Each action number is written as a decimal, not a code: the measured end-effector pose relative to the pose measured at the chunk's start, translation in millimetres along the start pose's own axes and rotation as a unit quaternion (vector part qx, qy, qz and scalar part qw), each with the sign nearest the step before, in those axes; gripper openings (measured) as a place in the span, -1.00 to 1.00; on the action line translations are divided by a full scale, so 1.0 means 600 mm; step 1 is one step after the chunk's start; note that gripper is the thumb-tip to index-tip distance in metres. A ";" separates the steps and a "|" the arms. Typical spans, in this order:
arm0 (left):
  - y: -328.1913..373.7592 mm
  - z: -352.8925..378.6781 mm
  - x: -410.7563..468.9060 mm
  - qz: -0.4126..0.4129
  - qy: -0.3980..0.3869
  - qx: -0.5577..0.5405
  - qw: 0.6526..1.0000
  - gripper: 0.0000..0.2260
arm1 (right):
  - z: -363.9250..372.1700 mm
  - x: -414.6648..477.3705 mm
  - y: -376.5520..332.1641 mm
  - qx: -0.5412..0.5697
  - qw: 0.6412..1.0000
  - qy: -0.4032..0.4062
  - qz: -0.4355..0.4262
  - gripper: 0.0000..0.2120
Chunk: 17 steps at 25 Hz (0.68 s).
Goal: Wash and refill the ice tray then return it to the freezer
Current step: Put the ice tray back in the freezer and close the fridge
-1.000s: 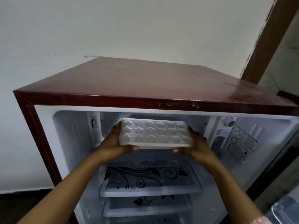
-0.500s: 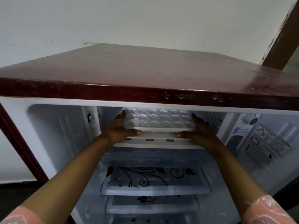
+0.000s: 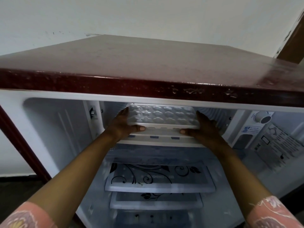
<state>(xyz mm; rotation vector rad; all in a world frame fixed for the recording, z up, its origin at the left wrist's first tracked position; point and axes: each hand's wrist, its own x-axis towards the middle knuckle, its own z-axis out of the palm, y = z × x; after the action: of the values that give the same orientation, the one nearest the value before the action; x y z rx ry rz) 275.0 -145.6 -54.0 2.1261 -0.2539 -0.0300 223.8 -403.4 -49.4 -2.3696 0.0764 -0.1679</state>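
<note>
A white ice tray point(image 3: 162, 116) with several rounded cells is level inside the mouth of the freezer compartment point(image 3: 213, 114), at the top of an open maroon fridge. My left hand point(image 3: 122, 124) grips the tray's left end, thumb under the front edge. My right hand point(image 3: 204, 127) grips its right end the same way. The tray's far edge is hidden under the fridge's top lip.
The fridge's maroon top point(image 3: 148, 69) overhangs the opening. Below the freezer floor point(image 3: 158, 139) sit glass shelves with black floral print point(image 3: 158, 176). A thermostat knob point(image 3: 263, 118) and a label sheet point(image 3: 279, 145) are on the right inner wall.
Both hands have carried the tray up and deeper into the freezer compartment. The camera has come closer and lower, so the fridge top fills more of the view.
</note>
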 end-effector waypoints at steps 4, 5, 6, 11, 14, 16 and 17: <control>0.003 0.003 -0.031 0.002 0.057 0.040 0.998 -0.12 | 0.012 -0.028 -0.013 -0.076 0.996 0.042 0.026 -0.16; 0.003 0.009 -0.047 0.018 0.080 0.069 0.994 -0.13 | 0.018 -0.041 -0.018 -0.112 0.992 0.061 0.017 -0.18; 0.002 0.014 -0.065 0.046 0.105 0.108 0.988 -0.17 | 0.026 -0.055 -0.022 -0.153 0.985 0.082 0.003 -0.17; -0.028 0.036 -0.158 0.127 0.172 0.336 0.917 -0.33 | 0.084 -0.152 -0.043 -0.226 0.958 0.152 -0.090 -0.20; -0.037 0.047 -0.220 0.131 0.185 0.374 0.899 -0.35 | 0.116 -0.211 -0.057 -0.258 0.949 0.157 -0.087 -0.26; -0.040 0.046 -0.267 0.132 0.188 0.379 0.896 -0.36 | 0.129 -0.258 -0.071 -0.264 0.949 0.155 -0.074 -0.28; -0.040 0.045 -0.290 0.132 0.187 0.380 0.896 -0.37 | 0.133 -0.282 -0.078 -0.264 0.950 0.153 -0.069 -0.28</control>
<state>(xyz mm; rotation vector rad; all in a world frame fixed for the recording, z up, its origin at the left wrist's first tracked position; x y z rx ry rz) 105.5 -122.0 -102.0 2.7813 -0.3595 0.7456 68.2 -297.4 -90.2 -2.8624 0.1141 -0.6554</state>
